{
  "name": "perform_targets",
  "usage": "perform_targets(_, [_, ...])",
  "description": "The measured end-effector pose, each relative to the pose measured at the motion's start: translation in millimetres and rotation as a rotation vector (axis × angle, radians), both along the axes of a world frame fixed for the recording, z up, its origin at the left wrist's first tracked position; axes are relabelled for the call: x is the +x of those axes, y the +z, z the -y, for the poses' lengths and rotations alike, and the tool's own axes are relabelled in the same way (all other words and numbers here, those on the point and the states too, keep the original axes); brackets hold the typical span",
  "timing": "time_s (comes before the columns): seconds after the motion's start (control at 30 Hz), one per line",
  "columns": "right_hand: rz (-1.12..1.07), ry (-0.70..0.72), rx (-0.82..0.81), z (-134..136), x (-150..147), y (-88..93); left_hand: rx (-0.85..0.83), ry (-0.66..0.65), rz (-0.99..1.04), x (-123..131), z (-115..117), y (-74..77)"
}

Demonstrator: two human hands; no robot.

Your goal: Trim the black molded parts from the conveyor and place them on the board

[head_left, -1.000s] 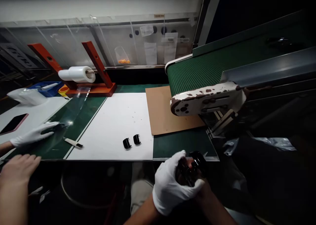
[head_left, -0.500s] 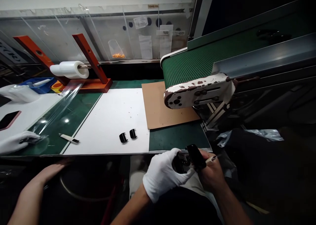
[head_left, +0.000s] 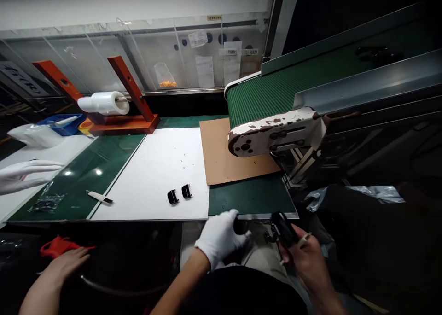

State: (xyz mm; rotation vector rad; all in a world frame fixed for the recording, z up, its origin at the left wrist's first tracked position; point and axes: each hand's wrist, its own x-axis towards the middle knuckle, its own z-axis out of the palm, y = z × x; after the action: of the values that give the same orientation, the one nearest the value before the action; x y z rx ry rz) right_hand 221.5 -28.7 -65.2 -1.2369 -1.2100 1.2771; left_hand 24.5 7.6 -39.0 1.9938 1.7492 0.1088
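Note:
My left hand (head_left: pixel 221 236), in a white glove, is curled below the table's front edge around a small dark part that I can barely see. My bare right hand (head_left: pixel 305 255) grips a black plastic part (head_left: pixel 285 227) and a thin stick-like tool just right of it, over my lap. The two hands are apart. Two small black parts (head_left: pixel 178 194) lie side by side on the white sheet (head_left: pixel 155 167) ahead of my left hand. A small white-handled tool (head_left: pixel 98 196) rests on the green mat (head_left: pixel 90 167).
A co-worker's gloved hand (head_left: pixel 20 176) hovers at the far left over a clear bag of parts (head_left: pixel 46 202); their bare hand (head_left: pixel 65 262) is by a red tool (head_left: pixel 57 246). A green conveyor (head_left: pixel 276 94) overhangs a cardboard sheet (head_left: pixel 228 154). A film roll (head_left: pixel 103 103) sits on an orange stand.
My hands have drawn apart: the left moved left toward the table edge, the right kept the black part. The co-worker's stretched film is gone and a red tool has come into view.

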Motion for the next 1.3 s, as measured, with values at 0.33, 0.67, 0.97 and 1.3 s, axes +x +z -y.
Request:
perform_targets(0.33, [-0.080,-0.163,-0.138,2.7,17.7,-17.0,0.172,0.090,-0.026,-36.9,-149.6,-19.7])
perform_targets(0.67, [-0.225,-0.108,-0.233,-6.5,9.6,-6.2,0.108,-0.044,0.319,-9.7,-45.4,-0.2])
perform_targets(0.97, [-0.254,0.167,-0.268,-17.6,-3.1,8.8,0.067,-0.278,0.565,19.5,-0.5,22.4])
perform_targets(1.3, [-0.103,0.021,-0.263,-14.3,1.7,18.5,0.145,-0.298,0.184,27.4,-8.7,30.2])
